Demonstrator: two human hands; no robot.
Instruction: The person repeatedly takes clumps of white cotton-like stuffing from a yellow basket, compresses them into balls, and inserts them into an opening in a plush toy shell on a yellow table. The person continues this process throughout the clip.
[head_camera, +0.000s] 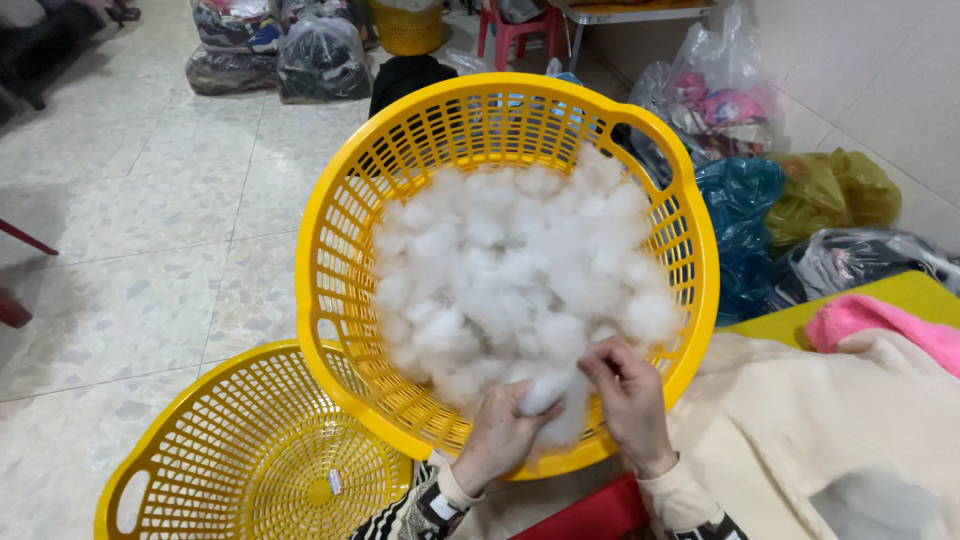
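Stuffing (520, 270), white and fluffy, heaps up in the tilted yellow basket (340, 260) at the centre of the frame, and both hands are into its near edge. The left hand (497, 435) closes its fingers round a tuft (553, 397) at the bottom of the heap, while the right hand (630, 400) pinches the same tuft from the other side, fingertips narrow and tight on the fibres. The basket leans toward the person, its rim low at the bottom of the frame, so the fill slumps to the near wall, right at the hands. A second yellow basket (250, 460) sits at lower left, part-way under the first, with no stuffing in it and a small label at its centre. To the lower right lies a cream fleece cloth (800, 420), just beside the right wrist, with a pink cloth (880, 320) above it on a yellow-green surface (900, 292). Bags (740, 215) of cloth, blue, green and clear, crowd the wall at upper right; dark bags (322, 58) stand on the tiled floor (130, 250) at the top.
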